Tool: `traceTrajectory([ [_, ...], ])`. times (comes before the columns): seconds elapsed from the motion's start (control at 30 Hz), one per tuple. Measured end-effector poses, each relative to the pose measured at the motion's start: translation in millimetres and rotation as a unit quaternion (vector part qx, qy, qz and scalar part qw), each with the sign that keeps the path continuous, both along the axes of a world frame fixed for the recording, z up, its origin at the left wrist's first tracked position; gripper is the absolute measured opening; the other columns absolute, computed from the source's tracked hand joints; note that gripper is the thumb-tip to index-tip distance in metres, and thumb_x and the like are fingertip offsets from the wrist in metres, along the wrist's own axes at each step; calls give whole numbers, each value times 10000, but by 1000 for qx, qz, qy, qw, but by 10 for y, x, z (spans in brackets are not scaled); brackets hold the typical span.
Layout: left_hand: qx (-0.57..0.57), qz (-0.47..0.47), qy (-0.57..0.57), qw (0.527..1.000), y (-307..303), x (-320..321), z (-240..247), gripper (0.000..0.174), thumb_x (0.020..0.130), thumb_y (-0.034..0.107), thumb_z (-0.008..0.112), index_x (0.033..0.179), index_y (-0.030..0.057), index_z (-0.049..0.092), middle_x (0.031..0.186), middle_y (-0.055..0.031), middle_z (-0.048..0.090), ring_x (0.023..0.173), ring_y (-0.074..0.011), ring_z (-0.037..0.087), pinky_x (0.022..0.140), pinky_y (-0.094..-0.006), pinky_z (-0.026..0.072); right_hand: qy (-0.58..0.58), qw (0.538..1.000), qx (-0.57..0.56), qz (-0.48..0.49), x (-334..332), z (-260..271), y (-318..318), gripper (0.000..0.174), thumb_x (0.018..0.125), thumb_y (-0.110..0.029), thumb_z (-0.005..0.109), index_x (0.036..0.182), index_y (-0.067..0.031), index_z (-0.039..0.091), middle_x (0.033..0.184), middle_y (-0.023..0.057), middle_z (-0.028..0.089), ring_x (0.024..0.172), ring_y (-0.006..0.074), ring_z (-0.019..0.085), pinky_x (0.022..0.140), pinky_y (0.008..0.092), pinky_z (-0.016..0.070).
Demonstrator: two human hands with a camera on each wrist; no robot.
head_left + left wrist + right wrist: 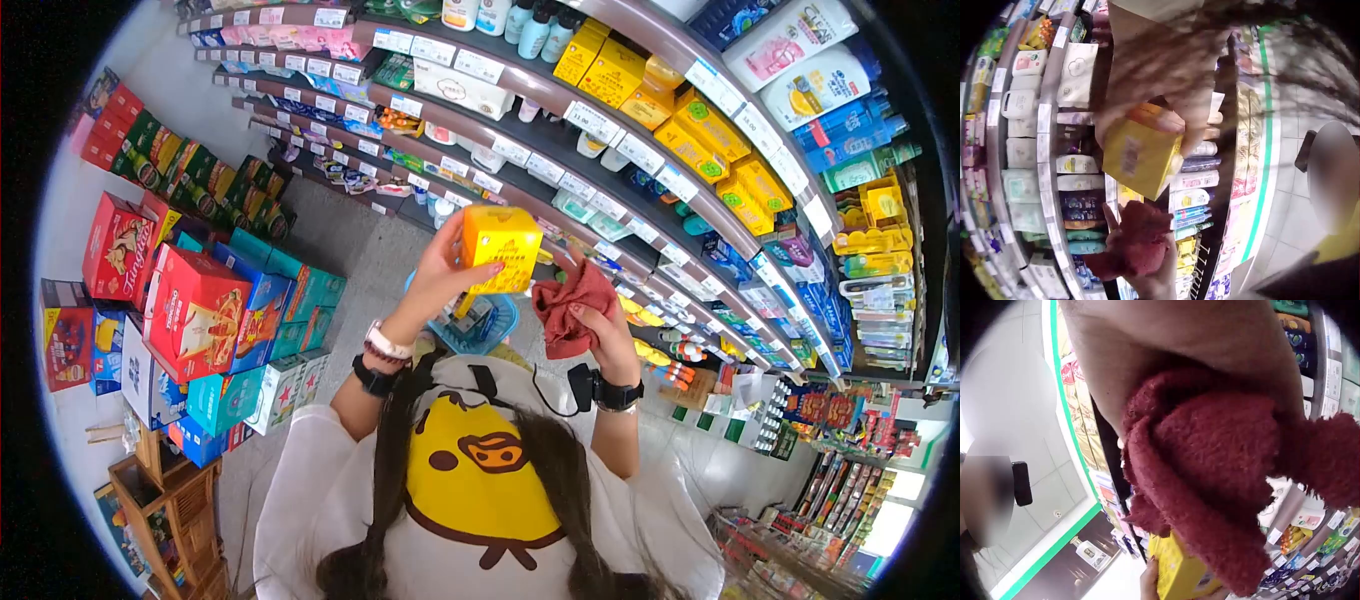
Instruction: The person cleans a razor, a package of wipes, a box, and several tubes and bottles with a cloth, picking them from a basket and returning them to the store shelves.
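My left hand (432, 272) grips a yellow box (506, 248) by its side, raised in front of my chest, with the thumb across its front. In the left wrist view a barcode-like patch shows on the yellow box (1138, 156). Bunched in my right hand (612, 335) is a dark red cloth (570, 312), just right of the box. The right wrist view has the red cloth (1216, 437) filling its middle, its fuzzy folds hiding most of the fingers. Below the cloth there, part of the yellow box (1175, 569) shows.
A blue basket (512, 325) with items inside stands below the left hand. Curved store shelves (560, 120) with bottles, packs and yellow boxes (610, 75) run along the front and right. Stacked red cartons (195, 312) and teal cartons rise at left, near a wooden rack (170, 520).
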State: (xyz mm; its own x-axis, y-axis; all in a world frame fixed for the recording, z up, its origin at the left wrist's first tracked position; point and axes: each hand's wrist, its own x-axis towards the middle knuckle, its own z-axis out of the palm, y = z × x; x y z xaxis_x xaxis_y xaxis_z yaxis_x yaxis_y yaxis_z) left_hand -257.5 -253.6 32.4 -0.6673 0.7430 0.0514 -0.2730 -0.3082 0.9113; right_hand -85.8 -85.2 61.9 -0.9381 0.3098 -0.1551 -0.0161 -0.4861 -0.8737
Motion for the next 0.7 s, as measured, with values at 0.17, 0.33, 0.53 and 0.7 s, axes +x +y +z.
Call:
traceTrajectory([
  [0.17,44,-43,-186,981,194,-56,-62,490,878,132,626,1303,9,416,1216,-71,541,1061,-148,565,900,-291,459,54,985,137,86,-187,118,-161,917,727,17,653,1476,-35,126,1510,83,225,1172,125,457,993,282,356],
  [0.33,41,-78,-246,965,126,-87,-37,413,932,242,547,1275,33,450,1137,-72,599,1057,-155,582,886,-277,455,24,969,229,92,-187,145,-321,969,707,69,657,1488,-70,100,1336,78,438,1053,93,497,907,258,413],
  [0.53,66,-85,-244,964,112,-66,0,439,987,359,396,1278,32,429,1230,-104,541,1129,-191,535,939,-316,415,-2,965,250,83,-196,215,-417,999,707,65,658,1494,-100,65,1218,69,508,997,118,531,866,271,444],
  [0.7,-116,40,143,982,436,40,110,435,996,364,341,1261,28,421,1179,-191,501,1057,-274,504,912,-345,398,2,974,226,-29,-276,196,-464,977,711,39,666,1488,-80,86,1403,89,357,1109,147,508,920,298,436],
])
